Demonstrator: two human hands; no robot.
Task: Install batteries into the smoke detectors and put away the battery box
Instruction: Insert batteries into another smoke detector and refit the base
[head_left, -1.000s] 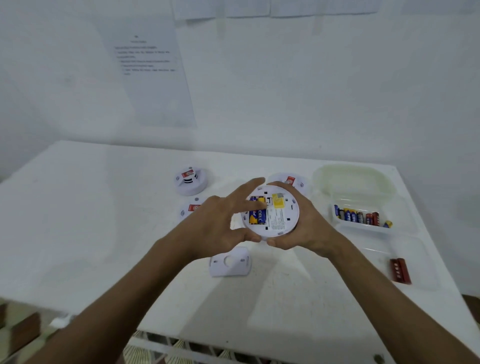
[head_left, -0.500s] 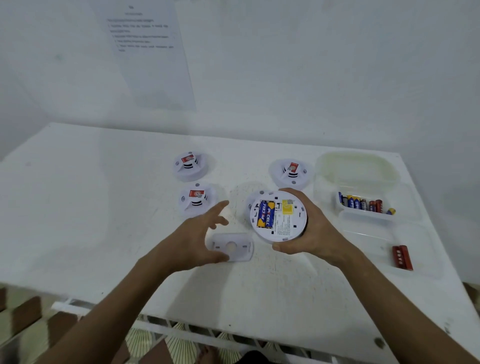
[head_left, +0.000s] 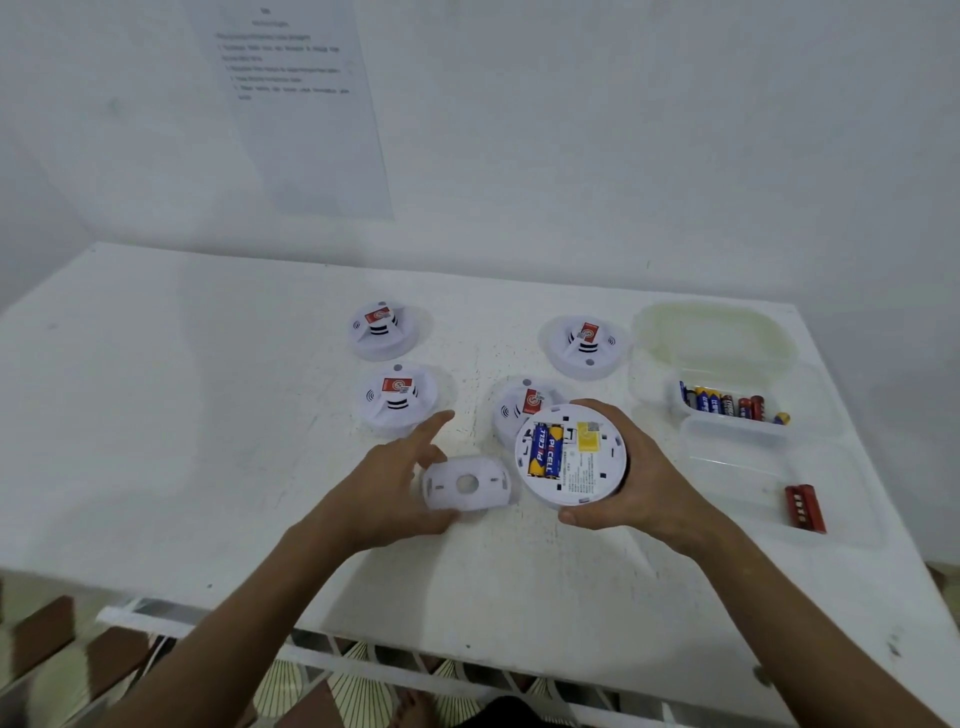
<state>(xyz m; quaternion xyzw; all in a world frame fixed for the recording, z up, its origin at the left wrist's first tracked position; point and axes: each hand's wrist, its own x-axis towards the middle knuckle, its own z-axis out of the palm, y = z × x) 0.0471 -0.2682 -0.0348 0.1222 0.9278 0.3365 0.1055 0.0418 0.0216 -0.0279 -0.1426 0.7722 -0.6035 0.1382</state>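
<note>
The smoke detector (head_left: 570, 454) in play is held back-side up in the right hand (head_left: 631, 473), whose fingers curl round its right rim with the thumb under its near edge, just above the white table (head_left: 208, 441). Right behind it, partly hidden by it, another detector (head_left: 517, 408) sits face up; three more stand face up on the table: one to the back right (head_left: 584, 345), one at the back left (head_left: 381, 330), one nearer on the left (head_left: 397, 397). To the left of the held detector lies a white cover plate (head_left: 467, 483) with a round hole; the left hand (head_left: 400, 478) reaches over its left edge, thumb at the near edge, forefinger stretched out straight, the other fingers loosely bent, and nothing is clamped in it. To the right stands a clear battery box (head_left: 737, 441) with its lid (head_left: 714, 338) hinged back, a row of loose batteries (head_left: 732, 405) in one compartment and a red pack (head_left: 804, 506) lying nearer.

The held detector is round and white; its open bay shows two blue-and-yellow batteries (head_left: 545, 456) side by side, a yellow label beside them and small print below.

The near strip of table before both forearms is bare, as is the wide left side. The box sits close to the right edge. A printed sheet (head_left: 296, 104) hangs on the wall behind.
</note>
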